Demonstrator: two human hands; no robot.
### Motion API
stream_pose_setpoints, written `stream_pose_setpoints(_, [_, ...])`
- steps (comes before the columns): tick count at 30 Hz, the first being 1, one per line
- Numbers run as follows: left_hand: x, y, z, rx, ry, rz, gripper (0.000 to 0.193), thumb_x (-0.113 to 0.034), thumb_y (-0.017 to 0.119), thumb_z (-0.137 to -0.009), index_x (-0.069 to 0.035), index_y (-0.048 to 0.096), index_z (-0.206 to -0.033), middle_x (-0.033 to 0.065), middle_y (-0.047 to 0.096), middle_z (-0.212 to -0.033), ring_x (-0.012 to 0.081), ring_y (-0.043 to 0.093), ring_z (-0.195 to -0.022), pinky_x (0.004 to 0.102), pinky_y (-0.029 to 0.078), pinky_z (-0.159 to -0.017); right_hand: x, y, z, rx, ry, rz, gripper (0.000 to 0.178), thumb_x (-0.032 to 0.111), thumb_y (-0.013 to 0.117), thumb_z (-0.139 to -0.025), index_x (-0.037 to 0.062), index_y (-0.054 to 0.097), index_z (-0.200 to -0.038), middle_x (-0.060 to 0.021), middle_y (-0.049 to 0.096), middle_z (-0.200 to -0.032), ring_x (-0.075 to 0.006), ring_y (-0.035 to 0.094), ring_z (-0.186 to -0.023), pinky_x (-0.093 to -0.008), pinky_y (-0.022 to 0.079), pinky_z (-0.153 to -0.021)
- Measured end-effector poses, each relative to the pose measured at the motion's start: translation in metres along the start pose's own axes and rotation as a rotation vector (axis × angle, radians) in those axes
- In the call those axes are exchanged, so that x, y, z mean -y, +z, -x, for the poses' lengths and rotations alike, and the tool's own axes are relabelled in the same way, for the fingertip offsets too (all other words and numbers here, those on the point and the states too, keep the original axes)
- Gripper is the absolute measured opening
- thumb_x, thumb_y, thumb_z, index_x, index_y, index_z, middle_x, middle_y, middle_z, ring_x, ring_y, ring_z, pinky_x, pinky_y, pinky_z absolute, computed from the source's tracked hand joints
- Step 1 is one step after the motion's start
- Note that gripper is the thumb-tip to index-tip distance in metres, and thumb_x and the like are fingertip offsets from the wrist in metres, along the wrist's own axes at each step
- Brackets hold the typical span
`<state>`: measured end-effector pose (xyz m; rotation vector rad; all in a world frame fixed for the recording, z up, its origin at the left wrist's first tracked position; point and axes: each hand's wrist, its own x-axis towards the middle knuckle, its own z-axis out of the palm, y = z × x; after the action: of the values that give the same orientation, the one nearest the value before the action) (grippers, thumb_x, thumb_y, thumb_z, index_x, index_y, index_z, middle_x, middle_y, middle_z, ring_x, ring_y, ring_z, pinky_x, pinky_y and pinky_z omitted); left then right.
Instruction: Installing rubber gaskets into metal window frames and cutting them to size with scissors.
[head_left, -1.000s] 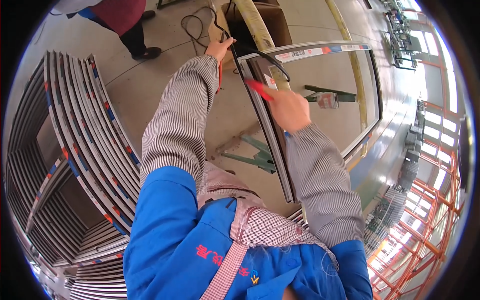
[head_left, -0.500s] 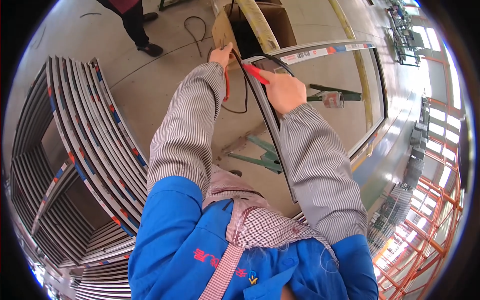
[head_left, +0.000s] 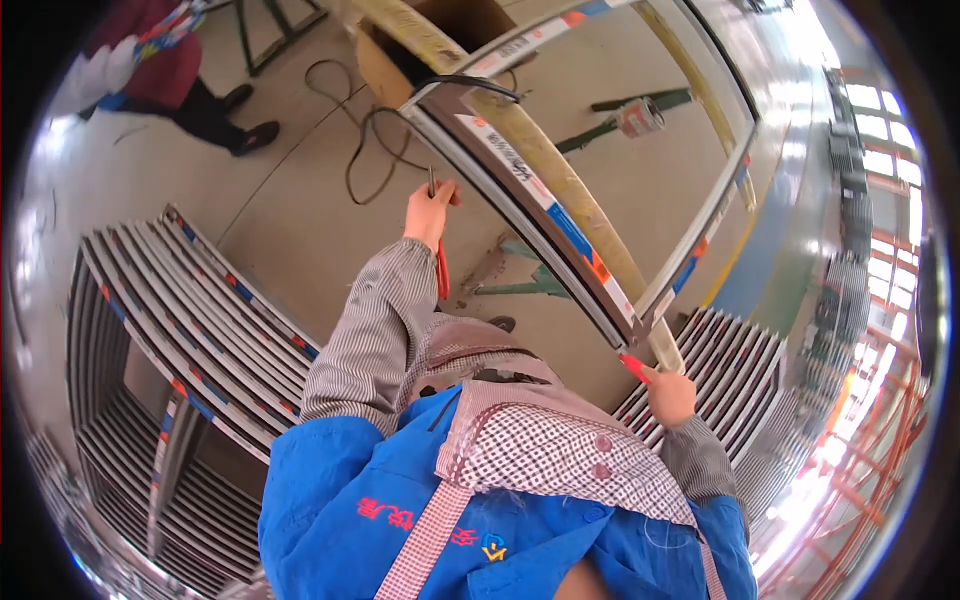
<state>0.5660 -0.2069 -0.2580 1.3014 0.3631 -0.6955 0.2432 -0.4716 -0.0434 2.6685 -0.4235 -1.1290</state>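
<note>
A rectangular window frame (head_left: 560, 240) with printed strips along its sides lies across yellow-wrapped supports in front of me. My right hand (head_left: 672, 398) is closed around a red hand tool (head_left: 634, 367), its tip at the frame's near corner; the tool's exact kind does not show. My left hand (head_left: 428, 216) is left of the frame, apart from it, gripping a red-handled tool (head_left: 442, 270) with a narrow metal end. A black rubber strip (head_left: 465, 80) arches over the far left corner, and its loose length hangs down toward the floor.
Stacks of finished frames stand at my left (head_left: 180, 330) and close by on the right (head_left: 715, 375). An open cardboard box (head_left: 385, 70) sits beyond the frame. At the far left stands another person (head_left: 190, 90). Green stands (head_left: 525, 285) show beneath the frame.
My right hand has travelled from the far left corner along the frame's side to its near corner. My left hand has come off the frame, and the view has shifted.
</note>
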Motion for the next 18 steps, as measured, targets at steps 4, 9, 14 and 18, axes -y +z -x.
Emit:
stream_pose_setpoints(4, [0.007,0.026,-0.001,-0.162,0.274,-0.394,0.027,-0.027,0.06,-0.08,-0.002,0.062,-0.073,0.0048,0.06,-0.062,0.0145,0.052,-0.052,0.0302,0.039,-0.051,-0.001,0.036,0.046,-0.141,0.279,-0.311,0.033,0.013,0.054,-0.077,0.0215,0.06,-0.109,-0.0134,0.061,-0.072,-0.0321,0.06,-0.069,-0.0444,0.046,-0.058])
stream_pose_setpoints(9, [0.016,0.015,-0.024,-0.199,0.322,-0.473,0.026,-0.024,0.062,-0.079,0.0,0.06,-0.068,0.0055,0.058,-0.06,0.0145,0.052,-0.056,0.0306,0.04,-0.054,0.027,0.121,0.066,-0.317,0.541,-0.705,0.036,0.012,0.055,-0.079,0.0209,0.058,-0.114,-0.0151,0.063,-0.086,-0.0334,0.061,-0.08,-0.0408,0.048,-0.067])
stream_pose_setpoints(14, [0.009,0.026,-0.028,-0.137,0.285,-0.351,0.014,-0.011,0.063,-0.078,0.0,0.058,-0.072,0.0037,0.055,-0.06,0.012,0.048,-0.053,0.0272,0.037,-0.05,0.057,0.184,0.075,-0.213,0.737,-0.937,0.036,0.015,0.055,-0.08,0.0215,0.057,-0.115,-0.0162,0.063,-0.09,-0.0336,0.06,-0.084,-0.0417,0.048,-0.072])
stream_pose_setpoints(18, [0.015,0.035,-0.028,-0.171,0.221,-0.334,0.012,-0.009,0.063,-0.077,0.001,0.057,-0.073,0.0039,0.054,-0.061,0.0109,0.046,-0.051,0.0261,0.035,-0.048,0.064,0.21,0.088,-0.195,0.824,-1.035,0.036,0.016,0.055,-0.081,0.0224,0.057,-0.115,-0.0169,0.063,-0.089,-0.0353,0.06,-0.083,-0.0429,0.048,-0.072])
